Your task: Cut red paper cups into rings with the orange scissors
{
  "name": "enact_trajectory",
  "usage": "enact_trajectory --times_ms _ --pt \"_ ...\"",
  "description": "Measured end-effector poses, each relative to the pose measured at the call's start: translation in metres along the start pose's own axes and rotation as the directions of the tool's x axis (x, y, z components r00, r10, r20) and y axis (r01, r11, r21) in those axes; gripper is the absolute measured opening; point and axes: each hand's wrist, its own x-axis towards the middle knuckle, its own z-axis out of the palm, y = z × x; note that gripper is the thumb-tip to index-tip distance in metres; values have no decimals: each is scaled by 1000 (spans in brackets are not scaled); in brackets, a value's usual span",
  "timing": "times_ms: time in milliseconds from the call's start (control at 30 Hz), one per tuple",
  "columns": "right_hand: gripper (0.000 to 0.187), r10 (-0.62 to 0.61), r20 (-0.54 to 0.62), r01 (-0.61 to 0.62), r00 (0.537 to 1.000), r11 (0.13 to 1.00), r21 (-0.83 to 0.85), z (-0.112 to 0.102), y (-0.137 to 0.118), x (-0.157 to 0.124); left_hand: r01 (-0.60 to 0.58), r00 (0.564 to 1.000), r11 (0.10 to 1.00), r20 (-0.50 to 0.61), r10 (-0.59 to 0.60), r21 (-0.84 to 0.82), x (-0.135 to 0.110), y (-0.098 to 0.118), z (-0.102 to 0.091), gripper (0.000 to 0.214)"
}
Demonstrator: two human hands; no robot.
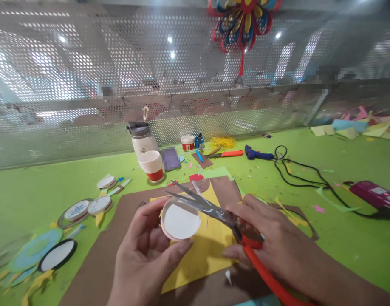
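Between the thumb and fingers of my left hand [150,250] is a small round white paper cup bottom [181,222] with a low rim, its flat face toward me. My right hand [268,238] is closed around the red handles of a pair of scissors [214,209]. The blades are spread apart and point left, just over the upper edge of the cup bottom. Below both hands lies a yellow paper sheet [210,255] on a larger brown sheet [93,259]. A small white scrap [228,277] rests near the brown sheet's front.
Round paper pieces [76,211] lie at left. A paper cup [151,165] and a bottle [141,138] stand behind. Farther right are a red-handled knife [230,154], a blue glue gun [257,154] with a black cord, and a purple device [376,197]. A perforated panel [182,85] borders the table.
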Motion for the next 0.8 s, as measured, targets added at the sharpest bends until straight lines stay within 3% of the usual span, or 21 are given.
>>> enact_trajectory --times_ms 300,433,667,800 --pt "41 52 48 -54 997 998 36 -1 -3 1 17 997 1000 73 -15 -24 0 -1 -3 57" --pt "44 32 18 -33 999 999 22 1 -1 0 11 1000 1000 -29 -12 -9 -3 0 3 49" --pt "43 19 15 -19 1000 1000 20 1 0 0 8 998 1000 59 -8 -2 3 -2 -7 57" --pt "45 18 10 -19 1000 999 30 2 0 0 15 1000 1000 17 -15 -15 1 -1 -2 51"
